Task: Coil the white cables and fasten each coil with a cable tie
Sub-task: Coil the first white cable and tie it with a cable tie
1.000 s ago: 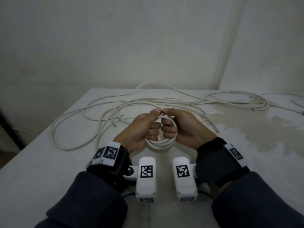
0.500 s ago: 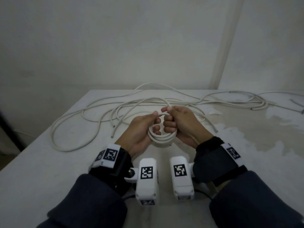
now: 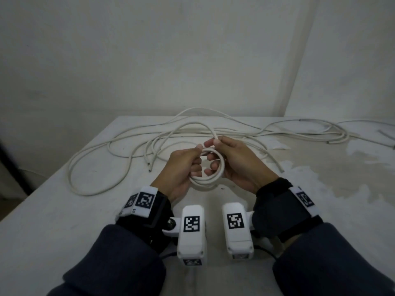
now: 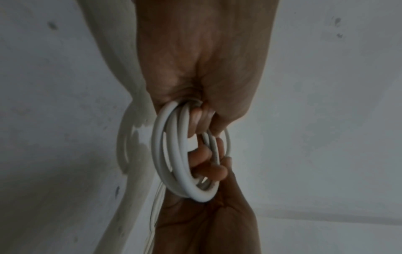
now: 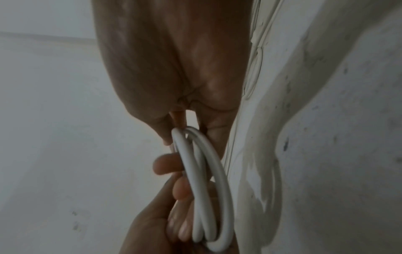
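A small coil of white cable (image 3: pixel 210 178) hangs between my two hands above the near middle of the table. My left hand (image 3: pixel 188 163) grips the coil's left side, its fingers curled through the ring. My right hand (image 3: pixel 226 157) holds the right side, and its thumb and forefinger pinch the cable's free run at the top. That free run (image 3: pixel 192 124) arches back onto the table. The left wrist view shows the coil (image 4: pixel 174 154) with several turns under the left hand (image 4: pixel 206 68). The right wrist view shows the coil (image 5: pixel 208 180) edge-on below the right hand (image 5: pixel 174 60).
Loose white cables (image 3: pixel 94 167) sprawl in wide loops over the table's (image 3: pixel 64 231) far left half, with cut ends (image 3: pixel 149 169) near my left hand. Another loose bundle (image 3: pixel 320 133) lies at the back right. Walls close the far side; the table's left edge drops off.
My right hand has brought the free run up over the top of the coil. The coil has tightened and sits higher between the hands. The loose cable on the table has shifted a little.
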`<state>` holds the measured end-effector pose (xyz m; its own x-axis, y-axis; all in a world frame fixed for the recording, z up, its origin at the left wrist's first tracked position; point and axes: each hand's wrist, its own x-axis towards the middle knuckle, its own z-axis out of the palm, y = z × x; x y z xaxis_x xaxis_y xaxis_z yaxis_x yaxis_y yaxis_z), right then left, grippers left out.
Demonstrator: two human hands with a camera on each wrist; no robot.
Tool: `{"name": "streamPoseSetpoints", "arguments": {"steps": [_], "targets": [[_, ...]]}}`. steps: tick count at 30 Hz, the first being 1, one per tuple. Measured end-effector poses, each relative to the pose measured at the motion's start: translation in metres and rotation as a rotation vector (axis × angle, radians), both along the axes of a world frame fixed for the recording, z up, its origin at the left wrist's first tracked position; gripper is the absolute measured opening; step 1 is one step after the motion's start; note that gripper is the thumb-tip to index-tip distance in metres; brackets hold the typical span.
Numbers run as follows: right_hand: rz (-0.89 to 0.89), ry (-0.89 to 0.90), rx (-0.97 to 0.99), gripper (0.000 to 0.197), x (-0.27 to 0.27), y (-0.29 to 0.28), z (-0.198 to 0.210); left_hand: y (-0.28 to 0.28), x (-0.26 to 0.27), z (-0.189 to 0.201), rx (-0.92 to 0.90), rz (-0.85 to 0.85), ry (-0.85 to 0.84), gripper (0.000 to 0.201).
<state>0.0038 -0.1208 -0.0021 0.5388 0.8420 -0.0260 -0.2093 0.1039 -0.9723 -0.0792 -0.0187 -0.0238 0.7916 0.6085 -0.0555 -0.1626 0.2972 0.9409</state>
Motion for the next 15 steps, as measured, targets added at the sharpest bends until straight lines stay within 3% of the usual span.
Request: {"name": "streamPoseSetpoints", "arguments": {"steps": [10, 13, 15], "targets": [[0.064, -0.083, -0.159, 0.027, 0.0036, -0.0065, 0.0043, 0.0009, -0.0054, -0.0018, 0.303, -0.072, 0.07, 0.022], [0.06, -0.124, -0.219, 0.028, -0.001, -0.0024, 0.0044, -0.0014, -0.0044, -0.0004, 0.406, -0.026, 0.108, 0.015], [0.067, -0.181, -0.242, 0.026, -0.004, -0.0009, 0.0049, -0.0023, -0.0043, -0.0001, 0.425, 0.021, 0.107, 0.023]]}}
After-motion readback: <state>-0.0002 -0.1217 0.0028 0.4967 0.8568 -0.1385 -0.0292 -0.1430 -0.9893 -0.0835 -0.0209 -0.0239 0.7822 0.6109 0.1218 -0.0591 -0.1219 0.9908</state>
